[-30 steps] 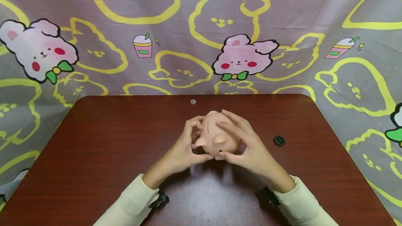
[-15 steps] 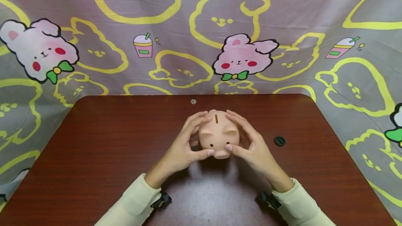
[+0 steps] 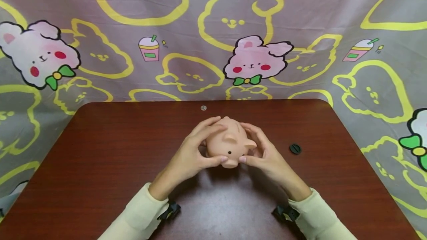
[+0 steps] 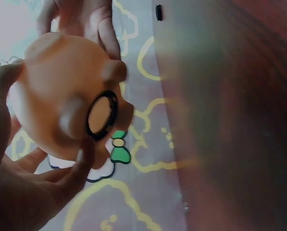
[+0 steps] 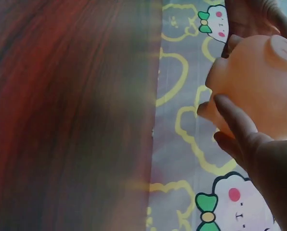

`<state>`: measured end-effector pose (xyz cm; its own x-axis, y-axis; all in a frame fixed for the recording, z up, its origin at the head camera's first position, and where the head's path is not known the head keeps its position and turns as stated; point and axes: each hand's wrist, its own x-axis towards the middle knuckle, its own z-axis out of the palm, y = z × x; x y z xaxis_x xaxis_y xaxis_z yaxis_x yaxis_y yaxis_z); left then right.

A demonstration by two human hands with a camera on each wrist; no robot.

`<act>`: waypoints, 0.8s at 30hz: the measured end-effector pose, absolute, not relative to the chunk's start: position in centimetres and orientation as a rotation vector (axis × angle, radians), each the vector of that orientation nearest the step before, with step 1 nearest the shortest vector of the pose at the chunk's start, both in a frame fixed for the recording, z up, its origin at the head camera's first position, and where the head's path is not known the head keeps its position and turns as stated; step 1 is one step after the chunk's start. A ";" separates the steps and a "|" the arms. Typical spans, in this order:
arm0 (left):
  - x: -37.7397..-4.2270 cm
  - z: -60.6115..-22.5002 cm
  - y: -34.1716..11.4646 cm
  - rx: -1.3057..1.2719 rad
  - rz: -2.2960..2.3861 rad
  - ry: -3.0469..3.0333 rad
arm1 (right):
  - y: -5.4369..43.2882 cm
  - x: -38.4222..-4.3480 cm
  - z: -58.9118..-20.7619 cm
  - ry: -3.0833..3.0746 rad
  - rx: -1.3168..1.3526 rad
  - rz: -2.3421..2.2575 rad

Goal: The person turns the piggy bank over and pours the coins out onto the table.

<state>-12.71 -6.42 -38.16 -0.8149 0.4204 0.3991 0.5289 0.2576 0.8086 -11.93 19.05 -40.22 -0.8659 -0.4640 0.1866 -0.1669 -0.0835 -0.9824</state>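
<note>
A pale pink piggy bank (image 3: 218, 140) is held up over the table between both hands, its snout toward me and its coin slot tipped to the right. The left hand (image 3: 190, 153) grips its left side, thumb beside the snout and fingers over the back. On the other side the right hand (image 3: 271, 160) holds it with thumb near an eye and fingers behind. In the left wrist view, the underside shows stubby feet and a black-rimmed round hole (image 4: 101, 115).
A round black plug (image 3: 295, 149) lies on the dark wood table (image 3: 116, 158) to the right of the hands. Near the far edge sits a small silvery coin (image 3: 204, 108). A patterned cloth (image 3: 190, 40) hangs behind and around the table.
The piggy bank has rolled between the hands: its slot has gone from left, through centre, to the right. Both hands keep hold of it; the plug and coin stay put.
</note>
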 end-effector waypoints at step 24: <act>-13.3 -38.4 -6.1 -0.910 -1.916 -2.356 | 18.7 -11.5 -39.6 2.141 -0.583 -2.056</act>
<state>-13.25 -6.05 -38.41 -0.8350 0.4437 0.3254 0.4092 0.1052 0.9064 -11.46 18.70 -39.63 -0.9193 -0.3506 0.1788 -0.1929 0.0054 -0.9812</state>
